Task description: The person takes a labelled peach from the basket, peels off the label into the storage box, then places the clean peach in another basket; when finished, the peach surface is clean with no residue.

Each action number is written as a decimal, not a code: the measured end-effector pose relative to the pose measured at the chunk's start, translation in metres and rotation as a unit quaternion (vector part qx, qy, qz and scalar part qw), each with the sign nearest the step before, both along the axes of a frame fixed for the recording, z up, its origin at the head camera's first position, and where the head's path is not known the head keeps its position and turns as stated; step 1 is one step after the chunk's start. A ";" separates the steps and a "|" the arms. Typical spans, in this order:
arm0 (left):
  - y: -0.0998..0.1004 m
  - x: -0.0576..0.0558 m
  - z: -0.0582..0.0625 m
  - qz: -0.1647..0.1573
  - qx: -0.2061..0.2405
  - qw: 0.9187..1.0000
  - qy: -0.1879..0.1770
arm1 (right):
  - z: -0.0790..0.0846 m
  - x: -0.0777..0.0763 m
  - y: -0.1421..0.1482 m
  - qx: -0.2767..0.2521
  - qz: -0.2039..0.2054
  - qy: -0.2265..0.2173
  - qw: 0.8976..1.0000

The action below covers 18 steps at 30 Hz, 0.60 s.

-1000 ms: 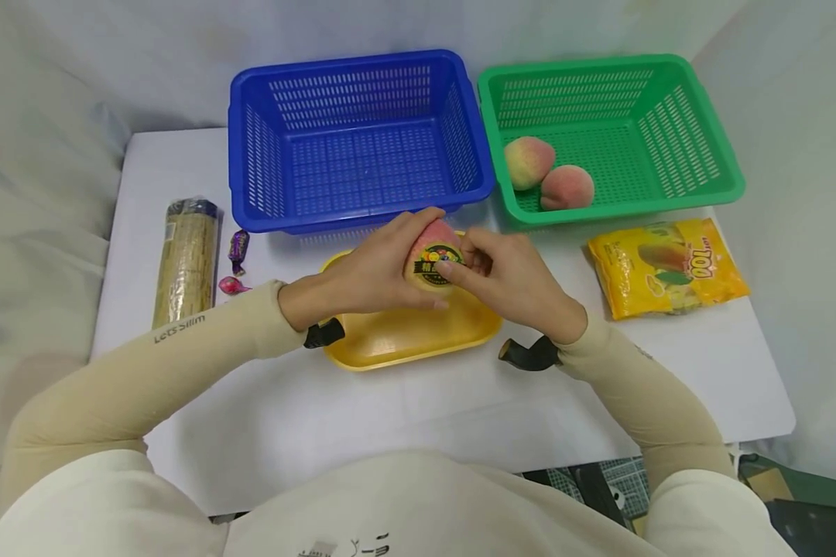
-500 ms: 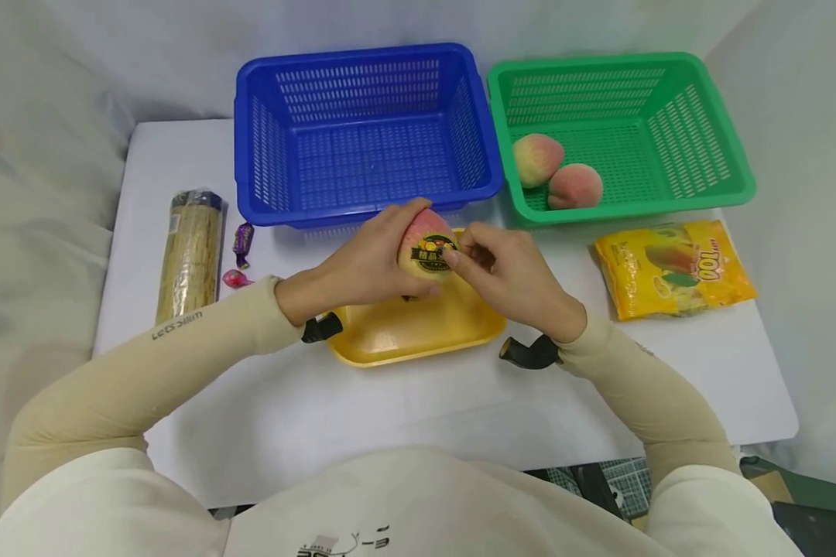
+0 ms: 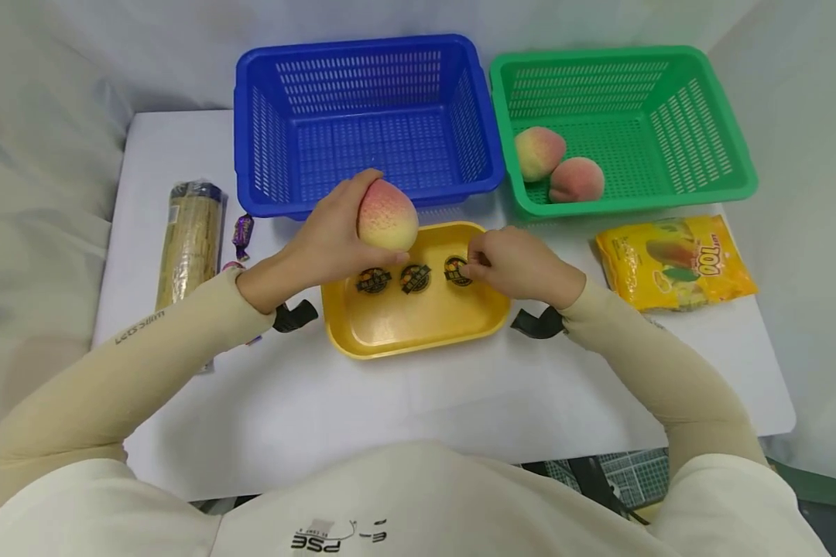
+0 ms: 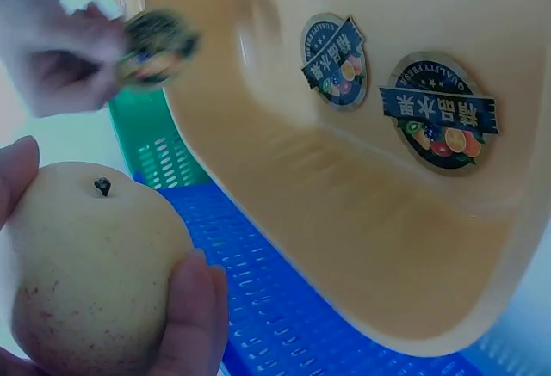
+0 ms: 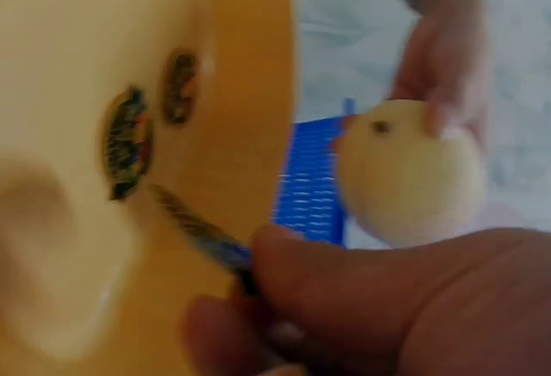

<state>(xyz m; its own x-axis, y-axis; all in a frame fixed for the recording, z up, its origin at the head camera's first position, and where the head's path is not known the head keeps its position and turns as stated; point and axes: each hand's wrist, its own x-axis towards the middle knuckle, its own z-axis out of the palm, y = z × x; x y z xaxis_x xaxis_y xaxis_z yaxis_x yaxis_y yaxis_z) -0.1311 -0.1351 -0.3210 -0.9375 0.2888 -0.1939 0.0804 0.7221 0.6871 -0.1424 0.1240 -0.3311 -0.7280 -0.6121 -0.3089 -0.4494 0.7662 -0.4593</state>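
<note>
My left hand [image 3: 330, 236] grips a pink-and-yellow peach [image 3: 388, 216] above the left back part of the yellow tray [image 3: 418, 340]. In the left wrist view the same peach [image 4: 99, 264] shows its dark stem end between thumb and fingers. My right hand [image 3: 522, 265] pinches a black oval fruit sticker [image 3: 457, 271] over the tray's right side. Through the right wrist view this sticker [image 5: 202, 234] appears nearly edge-on, between thumb and finger. Two similar stickers lie in the tray, a left one [image 3: 373, 280] and a middle one [image 3: 415, 278].
Behind the tray stand a blue basket [image 3: 369, 203] and a green basket [image 3: 634, 203]; the green one holds two peaches [image 3: 577, 179]. A yellow mango-print bag [image 3: 676, 263] lies at right. At left are a wrapped straw-coloured bundle [image 3: 191, 240] and a purple-wrapped candy [image 3: 243, 236].
My right hand has peeled the sticker off the peach and brought it over the tray's right side. My left hand has carried the peach left and back, away from the right hand.
</note>
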 end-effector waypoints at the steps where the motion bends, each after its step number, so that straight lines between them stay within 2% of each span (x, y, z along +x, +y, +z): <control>1: 0.000 0.000 0.001 -0.001 0.000 1.000 0.003 | -0.003 -0.003 -0.001 0.024 0.011 -0.008 1.000; 6: 0.000 0.002 0.003 -0.006 0.008 1.000 0.008 | -0.019 -0.012 -0.014 0.103 0.063 -0.029 0.992; 10: 0.000 0.003 0.002 -0.010 0.016 1.000 0.015 | -0.027 -0.014 -0.023 0.149 0.093 -0.012 0.984; 14: 0.003 0.001 0.001 -0.020 0.023 0.999 0.029 | -0.033 -0.016 -0.028 0.168 0.105 0.028 0.980; 18: 0.005 -0.001 0.000 -0.030 0.029 0.998 0.035 | -0.039 -0.018 -0.032 0.160 0.100 0.046 0.981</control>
<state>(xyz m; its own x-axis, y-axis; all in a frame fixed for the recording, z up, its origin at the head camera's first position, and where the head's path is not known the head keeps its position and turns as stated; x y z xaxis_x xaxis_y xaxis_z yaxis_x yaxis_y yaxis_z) -0.1322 -0.1297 -0.3205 -0.9285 0.3547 -0.1097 0.1721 0.6731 0.7193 -0.1600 0.0924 -0.3697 -0.6372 -0.6280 -0.4467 -0.6341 0.7567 -0.1592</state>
